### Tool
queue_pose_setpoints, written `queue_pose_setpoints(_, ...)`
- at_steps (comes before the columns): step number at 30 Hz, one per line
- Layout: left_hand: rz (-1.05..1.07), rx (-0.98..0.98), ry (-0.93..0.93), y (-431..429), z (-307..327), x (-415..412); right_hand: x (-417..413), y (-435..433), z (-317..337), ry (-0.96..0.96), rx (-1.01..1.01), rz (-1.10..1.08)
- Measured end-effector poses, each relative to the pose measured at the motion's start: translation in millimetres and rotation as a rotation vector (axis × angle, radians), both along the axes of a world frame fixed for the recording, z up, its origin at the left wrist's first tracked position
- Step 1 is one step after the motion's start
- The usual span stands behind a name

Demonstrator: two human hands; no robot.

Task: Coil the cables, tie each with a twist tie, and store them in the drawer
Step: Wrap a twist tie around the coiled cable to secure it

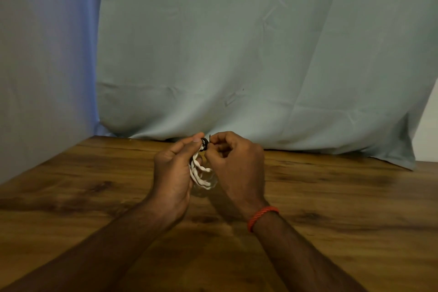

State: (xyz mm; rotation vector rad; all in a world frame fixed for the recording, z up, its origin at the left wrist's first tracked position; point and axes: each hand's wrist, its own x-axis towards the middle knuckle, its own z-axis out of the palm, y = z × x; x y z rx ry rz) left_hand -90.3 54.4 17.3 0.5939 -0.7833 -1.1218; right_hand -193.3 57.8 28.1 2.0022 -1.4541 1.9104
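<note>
A person's two hands meet above the middle of a wooden table (331, 197), both forearms reaching in from the near edge and angling toward each other. The left hand (174, 170) is turned with its thumb side up. It grips a bundle of coiled white cable (201, 173), the thumb laid along the top and the other fingers curled round the far side of the loops. The loops hang down between the two palms, clear of the tabletop as far as can be told.

Around the top of the bundle sits a dark twist tie (204, 144), just past the tip of the left thumb. The right hand (237, 163) is knuckles-up, its fingers curled in tight, and its thumb and forefinger pinch a thin end of the tie that sticks up beside the bundle. The two hands are almost touching at the tie.

A red braided cord bracelet (262, 217) circles the right wrist. Behind the table hangs a creased pale blue-grey cloth (237, 54), its lower edge resting on the far side of the tabletop.
</note>
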Motion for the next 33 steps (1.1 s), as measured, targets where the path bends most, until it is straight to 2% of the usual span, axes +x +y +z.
queue_pose_setpoints(10,0.039,-0.023,-0.085,-0.4,0.0,3.8,1.5,-4.2,-3.8,0.071,-0.030,0.037)
queue_pose_setpoints(26,0.122,-0.050,-0.121,-5.0,0.6,5.3,-0.9,1.1,0.9,-0.076,-0.114,0.109)
queue_pose_setpoints(33,0.109,-0.038,-0.084,-5.1,3.4,5.9,-2.6,-0.9,2.4,0.012,-0.174,0.076)
